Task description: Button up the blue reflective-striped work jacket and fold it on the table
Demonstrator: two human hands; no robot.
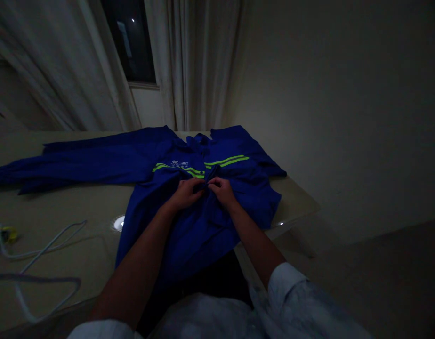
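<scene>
A blue work jacket (175,221) with yellow-green stripes and a white chest print lies spread over the table, collar away from me. Its lower part hangs toward my body over the near edge. Both hands meet at the front opening, just below the stripes. My left hand (187,192) is closed on the jacket's front edge, fingertips pinching the cloth. Close beside it, my right hand (221,189) pinches the other side of the opening. Dim light and the fingers hide whether a button or zip lies between them.
White cables (44,252) loop over the table (100,254) at the left, near a dark and yellow object (7,235). Pale curtains (199,61) and a dark window (131,42) stand behind. A bare wall (337,103) rises at the right, past the table's corner.
</scene>
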